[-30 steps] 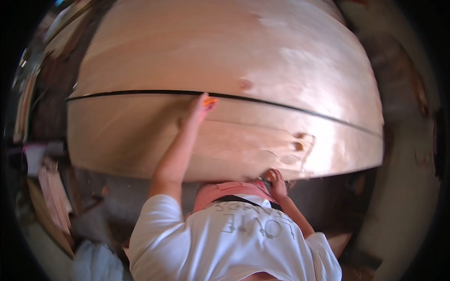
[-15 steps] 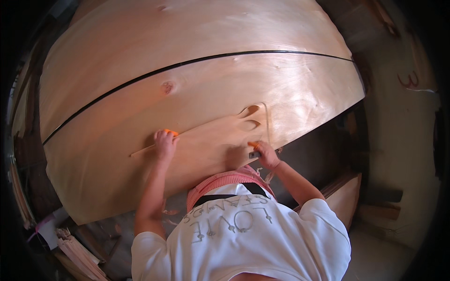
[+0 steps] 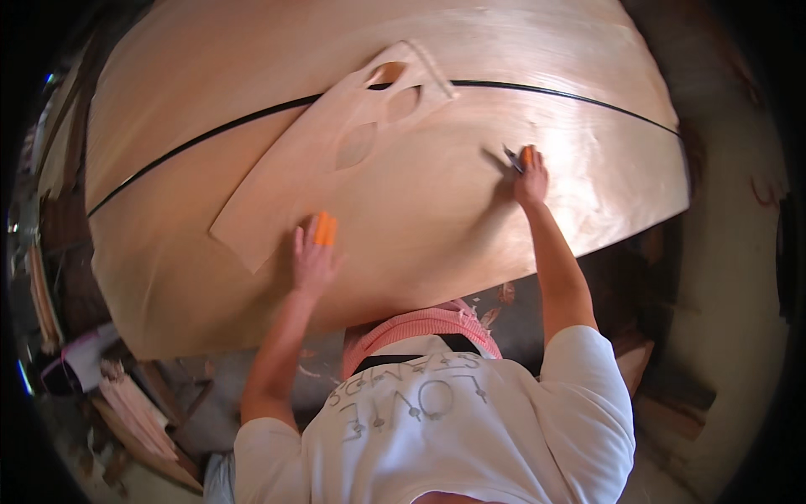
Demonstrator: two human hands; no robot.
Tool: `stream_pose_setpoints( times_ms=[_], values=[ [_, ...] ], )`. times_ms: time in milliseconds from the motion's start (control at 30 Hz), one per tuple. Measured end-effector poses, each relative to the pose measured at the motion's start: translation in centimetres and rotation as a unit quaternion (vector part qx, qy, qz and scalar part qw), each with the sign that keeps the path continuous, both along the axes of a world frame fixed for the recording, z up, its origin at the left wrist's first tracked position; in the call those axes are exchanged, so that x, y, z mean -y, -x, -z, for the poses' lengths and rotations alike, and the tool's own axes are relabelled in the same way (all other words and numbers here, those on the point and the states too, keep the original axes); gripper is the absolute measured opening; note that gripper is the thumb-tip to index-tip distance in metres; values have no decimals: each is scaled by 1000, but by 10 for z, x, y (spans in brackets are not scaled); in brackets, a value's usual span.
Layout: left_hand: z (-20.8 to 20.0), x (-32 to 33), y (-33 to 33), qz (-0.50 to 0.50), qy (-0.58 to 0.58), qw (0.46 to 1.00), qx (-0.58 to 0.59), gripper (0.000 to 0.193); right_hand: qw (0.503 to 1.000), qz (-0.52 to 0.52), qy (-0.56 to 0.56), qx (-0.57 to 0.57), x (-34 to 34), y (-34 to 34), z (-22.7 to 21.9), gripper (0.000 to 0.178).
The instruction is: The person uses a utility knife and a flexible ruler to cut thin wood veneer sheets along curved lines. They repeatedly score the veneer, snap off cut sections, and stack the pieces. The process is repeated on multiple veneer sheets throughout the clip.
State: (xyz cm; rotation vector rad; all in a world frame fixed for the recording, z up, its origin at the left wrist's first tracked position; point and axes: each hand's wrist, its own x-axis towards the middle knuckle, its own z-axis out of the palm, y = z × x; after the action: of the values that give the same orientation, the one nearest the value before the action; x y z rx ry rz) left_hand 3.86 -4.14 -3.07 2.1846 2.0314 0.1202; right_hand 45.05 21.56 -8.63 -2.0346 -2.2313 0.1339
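My left hand point(image 3: 315, 254) is open over the wide sheet of pale wood veneer point(image 3: 437, 244), its fingers spread and orange coverings on some of them. Close to its fingertips lies a loose strip of veneer point(image 3: 285, 176) with several oval holes toward its far end. That strip slants across the black line point(image 3: 537, 87) on the sheet, which shows through one hole. Farther right, my right hand point(image 3: 531, 178) is closed around a small dark knife-like tool point(image 3: 513, 159), pointing up and left. Orange covers a finger there too. Motion blurs the tool's exact shape.
The sheet's near edge point(image 3: 437, 301) runs just in front of my body. At the lower left stand bundled thin wood strips point(image 3: 134, 407). Curled shavings point(image 3: 505, 292) lie on the floor beyond the edge. A pale wall point(image 3: 730, 277) rises at the right.
The holed veneer strip has shifted up and left, away from me, across the black line. My left hand has opened and moved slightly right; my right hand has reached farther up and right with the tool.
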Motion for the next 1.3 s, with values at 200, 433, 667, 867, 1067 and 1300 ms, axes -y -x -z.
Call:
stream_pose_setpoints(
  times_ms=[200, 433, 667, 867, 1067, 1300],
  values=[
    [-6, 40, -17, -31, 91, 995, 20, 73, 998, -24, 2, 65, 30, -13, -22, 50],
    [1, 99, -29, -1, 126, 990, 57, 68, 997, -1, 47, 53, 124, -43, -24, 57],
    [-6, 73, 2, -123, 43, 991, 26, 57, 999, 36, 4, -8, 117, -47, -12, 51],
    [9, 65, 25, -63, 3, 998, -11, 53, 796, 164, 153, -562, 37, 17, -14, 35],
    [11, 76, 40, -60, -18, 998, 21, 47, 830, 227, 210, -464, -2, 34, -16, 22],
    [-5, 60, 62, -96, -93, 988, 80, 34, 790, 163, 146, -572, -47, 62, -53, 33]
  ],
)
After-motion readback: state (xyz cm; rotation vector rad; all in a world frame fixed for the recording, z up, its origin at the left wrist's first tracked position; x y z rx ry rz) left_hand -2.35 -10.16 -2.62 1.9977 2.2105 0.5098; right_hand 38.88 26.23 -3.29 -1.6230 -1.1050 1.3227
